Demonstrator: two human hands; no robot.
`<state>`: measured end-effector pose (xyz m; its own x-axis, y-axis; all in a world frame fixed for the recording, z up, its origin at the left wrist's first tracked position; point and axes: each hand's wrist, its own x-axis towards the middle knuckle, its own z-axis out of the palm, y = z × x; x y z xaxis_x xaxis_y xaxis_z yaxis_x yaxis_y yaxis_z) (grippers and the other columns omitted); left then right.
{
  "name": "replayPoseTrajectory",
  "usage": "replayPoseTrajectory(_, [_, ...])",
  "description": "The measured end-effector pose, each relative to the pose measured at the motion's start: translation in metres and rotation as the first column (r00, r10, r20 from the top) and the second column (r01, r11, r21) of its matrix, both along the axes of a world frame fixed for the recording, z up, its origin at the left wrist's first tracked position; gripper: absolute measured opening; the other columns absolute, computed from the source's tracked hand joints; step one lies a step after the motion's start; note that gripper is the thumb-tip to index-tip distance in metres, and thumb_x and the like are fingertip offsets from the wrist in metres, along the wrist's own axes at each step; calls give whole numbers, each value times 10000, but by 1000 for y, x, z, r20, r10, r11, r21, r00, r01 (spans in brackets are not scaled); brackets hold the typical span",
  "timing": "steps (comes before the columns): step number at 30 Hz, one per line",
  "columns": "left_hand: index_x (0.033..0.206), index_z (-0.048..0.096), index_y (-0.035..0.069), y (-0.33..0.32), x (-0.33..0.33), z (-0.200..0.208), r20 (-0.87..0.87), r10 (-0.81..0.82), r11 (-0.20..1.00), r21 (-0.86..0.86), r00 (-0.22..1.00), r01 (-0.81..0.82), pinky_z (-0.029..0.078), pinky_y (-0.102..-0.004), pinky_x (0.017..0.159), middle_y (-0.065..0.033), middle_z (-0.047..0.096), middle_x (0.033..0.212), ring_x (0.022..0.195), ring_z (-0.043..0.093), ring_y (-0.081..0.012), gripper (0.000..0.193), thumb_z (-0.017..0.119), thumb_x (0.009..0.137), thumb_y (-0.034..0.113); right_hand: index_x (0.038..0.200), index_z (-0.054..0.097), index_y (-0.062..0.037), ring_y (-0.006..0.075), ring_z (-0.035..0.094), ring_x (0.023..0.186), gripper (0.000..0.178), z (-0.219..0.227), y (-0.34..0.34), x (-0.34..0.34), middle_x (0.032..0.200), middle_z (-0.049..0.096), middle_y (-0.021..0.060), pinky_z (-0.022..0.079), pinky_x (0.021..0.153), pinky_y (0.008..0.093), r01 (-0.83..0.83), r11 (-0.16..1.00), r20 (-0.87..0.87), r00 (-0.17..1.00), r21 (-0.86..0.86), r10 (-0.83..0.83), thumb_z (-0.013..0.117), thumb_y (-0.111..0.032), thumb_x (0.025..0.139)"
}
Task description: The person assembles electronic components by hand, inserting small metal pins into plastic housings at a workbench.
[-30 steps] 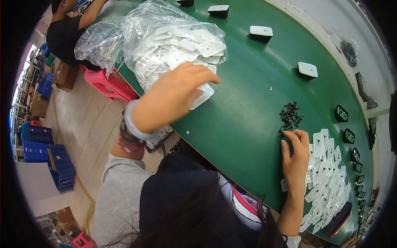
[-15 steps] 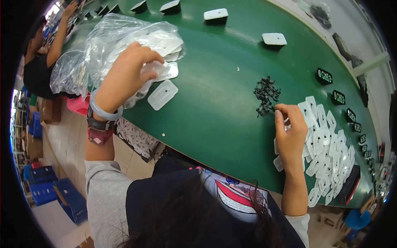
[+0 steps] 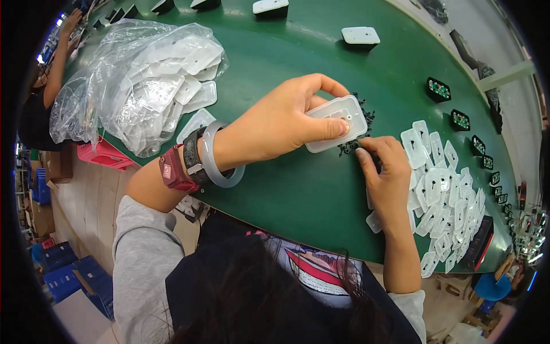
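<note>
My left hand (image 3: 289,117) grips a translucent white plastic cover (image 3: 354,110), with its thumb pressed on the inner face. The cover is tilted over a heap of small black parts (image 3: 368,117) and hides some of them. Just below the cover's right corner, my right hand (image 3: 389,175) has thumb and forefinger drawn together; whatever is between them is too small to make out. Beside that hand spreads a large pile of white covers (image 3: 438,180), many bearing a small black piece in the middle. On the left, more white covers (image 3: 166,94) spill from a clear plastic bag (image 3: 94,86).
Black housings with white tops (image 3: 361,36) stand along the far side of the green table (image 3: 275,195). Black housings with circuit boards (image 3: 438,90) line the right side. A pink crate (image 3: 106,156) sits below the left edge. A co-worker's arm (image 3: 57,69) shows at far left.
My left hand has come from the bag across to the right, carrying a white cover. My right hand stays by the black parts. The view has shifted slightly.
</note>
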<state>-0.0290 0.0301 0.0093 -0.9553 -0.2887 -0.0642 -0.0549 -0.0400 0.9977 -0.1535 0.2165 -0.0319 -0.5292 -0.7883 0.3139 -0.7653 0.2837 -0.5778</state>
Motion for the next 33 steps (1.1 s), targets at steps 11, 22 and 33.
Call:
replayPoseTrajectory(11, [1095, 536, -37, 4, 3, 0, 29, -40, 940, 340, 999, 28, 448, -169, 461, -157, 673, 943, 593, 581, -100, 259, 605, 888, 103, 935, 644, -43, 203, 537, 782, 150, -2, -7, 4, 875, 586, 49, 449, 701, 298, 8, 998, -76, 997, 57, -4, 647, -13, 789])
replayPoseTrajectory(22, [1086, 522, -78, -4, 11, 4, 10, -234, 918, 331, 972, 218, 428, -160, 385, -191, 670, 984, 527, 592, -123, 249, 510, 865, 37, 918, 638, -33, 204, 541, 761, 136, 0, -7, 6, 867, 586, 54, 447, 683, 296, 18, 998, -89, 996, 68, -12, 637, 7, 788])
replayPoseTrajectory(33, [1031, 566, -70, 0, 9, 6, 32, -203, 943, 277, 979, 186, 401, -155, 376, -169, 679, 894, 489, 559, -106, 216, 529, 855, 50, 899, 644, -15, 163, 540, 711, 120, 11, -6, 7, 860, 611, 64, 439, 622, 265, 61, 991, 5, 998, -118, -60, 640, 37, 791])
